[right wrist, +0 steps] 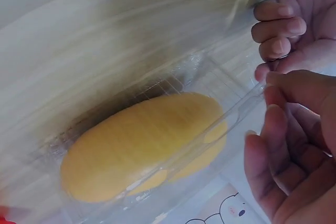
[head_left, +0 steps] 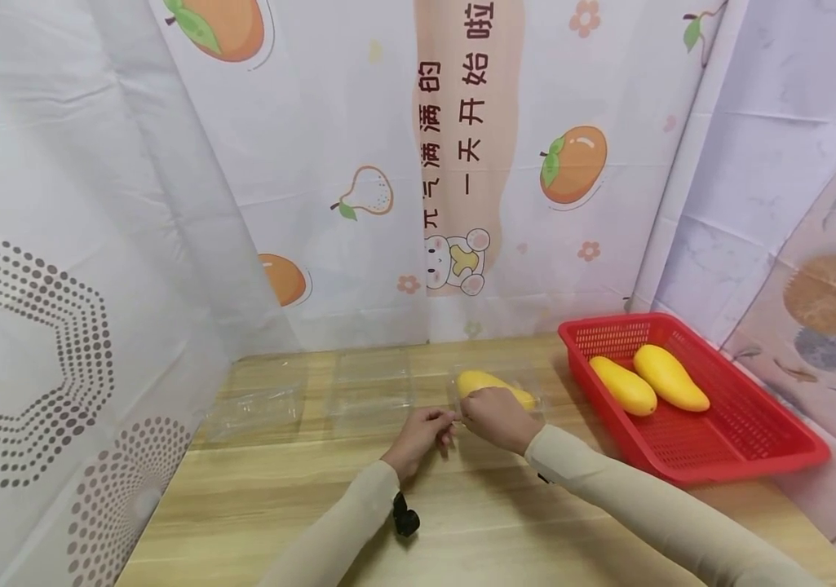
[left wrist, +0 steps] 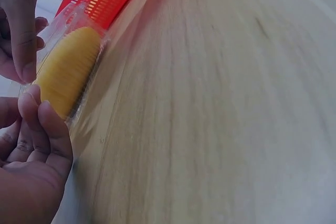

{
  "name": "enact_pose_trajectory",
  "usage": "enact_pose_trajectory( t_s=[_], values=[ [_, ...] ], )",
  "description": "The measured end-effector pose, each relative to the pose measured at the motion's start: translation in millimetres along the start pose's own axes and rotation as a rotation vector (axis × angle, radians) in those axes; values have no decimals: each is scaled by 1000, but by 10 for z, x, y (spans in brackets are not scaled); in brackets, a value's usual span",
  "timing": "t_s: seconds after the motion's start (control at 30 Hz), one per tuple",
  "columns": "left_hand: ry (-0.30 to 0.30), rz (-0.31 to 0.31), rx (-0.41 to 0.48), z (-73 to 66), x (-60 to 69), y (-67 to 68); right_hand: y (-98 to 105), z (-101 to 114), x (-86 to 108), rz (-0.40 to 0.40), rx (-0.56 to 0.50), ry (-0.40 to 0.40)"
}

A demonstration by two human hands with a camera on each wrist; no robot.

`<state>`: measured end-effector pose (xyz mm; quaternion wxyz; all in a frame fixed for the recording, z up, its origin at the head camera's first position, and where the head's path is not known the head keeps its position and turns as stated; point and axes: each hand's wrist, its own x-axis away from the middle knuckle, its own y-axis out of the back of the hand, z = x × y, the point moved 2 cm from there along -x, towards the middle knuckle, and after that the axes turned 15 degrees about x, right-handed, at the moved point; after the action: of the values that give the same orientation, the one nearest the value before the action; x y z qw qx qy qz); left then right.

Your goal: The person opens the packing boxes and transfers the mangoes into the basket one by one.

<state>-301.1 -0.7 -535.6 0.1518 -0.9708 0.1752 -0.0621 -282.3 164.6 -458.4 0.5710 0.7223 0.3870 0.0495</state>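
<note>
Mango [right wrist: 142,145], plump, oblong, smooth-skinned and yellow, lies in a clear box [right wrist: 207,69] on the counter [head_left: 263,505]; left hand [head_left: 421,440] and right hand [head_left: 500,420] both pinch the box's edge. Brown curtain [head_left: 315,106] writing, running upward, reads "元气满满的" and "一天开始啦".

A yellow mango [right wrist: 142,145] lies in a clear plastic box [right wrist: 186,72].

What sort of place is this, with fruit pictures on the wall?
Probably a little indoor work corner, though I can't be sure. Printed cloths hang around a wooden table, and a red basket there holds yellow fruit.
</note>
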Motion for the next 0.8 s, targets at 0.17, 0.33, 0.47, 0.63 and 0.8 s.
enact_pose_trajectory(
  t_s=[0.17,0.33,0.47,0.63,0.8],
  values=[
    [-1,15,10,9,-33,-24,-25,-9,-5,-23,10,7],
    [-2,19,32,24,-49,-37,-34,-16,4,-34,-8,8],
    [1,50,52,39,-43,-20,-56,-6,17,-49,-46,7],
    [4,80,69,48,-47,-1,-78,1,34,-89,-68,5],
    [13,87,97,62,-64,5,-102,13,43,-107,-77,-7]
  ],
)
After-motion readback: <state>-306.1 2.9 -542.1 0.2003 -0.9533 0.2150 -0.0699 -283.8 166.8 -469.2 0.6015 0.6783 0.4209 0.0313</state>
